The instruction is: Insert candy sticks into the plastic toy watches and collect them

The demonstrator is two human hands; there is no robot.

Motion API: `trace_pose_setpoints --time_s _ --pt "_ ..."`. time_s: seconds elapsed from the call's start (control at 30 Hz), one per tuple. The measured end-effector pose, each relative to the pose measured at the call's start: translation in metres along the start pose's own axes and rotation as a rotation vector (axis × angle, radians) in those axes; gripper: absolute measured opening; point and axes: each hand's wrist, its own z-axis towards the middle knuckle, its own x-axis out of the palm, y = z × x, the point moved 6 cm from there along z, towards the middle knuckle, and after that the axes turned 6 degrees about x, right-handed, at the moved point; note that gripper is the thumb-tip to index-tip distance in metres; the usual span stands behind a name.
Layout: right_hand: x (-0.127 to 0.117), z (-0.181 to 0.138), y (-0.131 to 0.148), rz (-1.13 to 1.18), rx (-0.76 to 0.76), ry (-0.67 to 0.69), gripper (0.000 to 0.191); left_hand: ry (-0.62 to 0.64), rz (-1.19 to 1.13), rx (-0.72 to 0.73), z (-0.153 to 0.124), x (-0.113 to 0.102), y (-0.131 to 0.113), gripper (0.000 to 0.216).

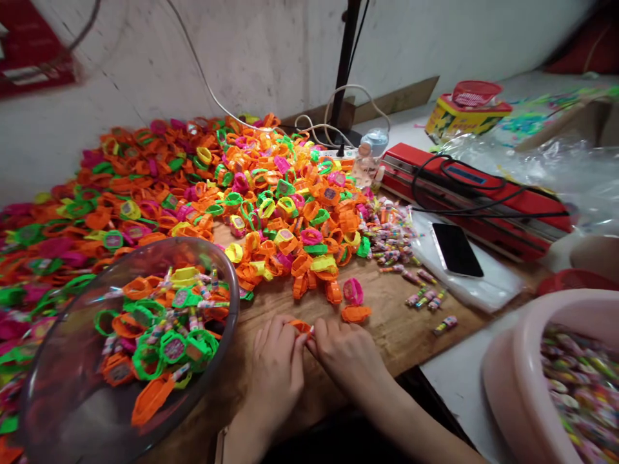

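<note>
Near the table's front edge, my left hand [276, 364] and my right hand [345, 351] meet around one orange toy watch [300, 326]. Fingers of both hands are closed on it, and a small pale bit shows by my right fingertips, too small to name. Just beyond lie a pink toy watch [353, 291] and another orange one. A big heap of toy watches [271, 187] in orange, green, yellow and pink fills the back of the table. To the left, a dark see-through basin [227, 270] holds toy watches and small wrapped candies [207, 303].
Wrapped candies [391, 232] lie right of the heap, beside a phone [457, 249] on plastic bags [493, 290]. Behind stands a red sealing machine [478, 193] with a black cord. A pink tub [507, 361] of candies is at right, a bottle [366, 164] by the pole.
</note>
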Motion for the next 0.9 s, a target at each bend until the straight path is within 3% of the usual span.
trace_pose_setpoints --time_s 0.13,0.27,0.4,0.53,0.67,0.9 --pt "0.009 0.0 0.014 0.023 -0.123 -0.02 0.018 0.034 0.05 -0.185 -0.009 0.0 0.013 0.02" --pt "0.011 0.003 0.025 0.076 -0.241 -0.05 0.019 0.171 0.108 -0.358 -0.013 -0.004 0.025 0.022" --pt "0.01 0.005 0.036 0.126 -0.349 -0.024 0.018 0.325 0.131 -0.415 -0.011 -0.012 0.031 0.021" --pt "0.013 0.004 0.041 0.144 -0.275 0.0 0.017 0.45 0.133 -0.427 -0.011 -0.01 0.034 0.02" --pt "0.014 0.001 0.04 0.157 -0.231 0.026 0.016 0.455 0.079 -0.444 -0.013 -0.003 0.037 0.022" --pt "0.018 0.0 0.032 0.169 -0.218 0.084 0.022 0.358 -0.068 -0.417 -0.014 -0.003 0.034 0.026"
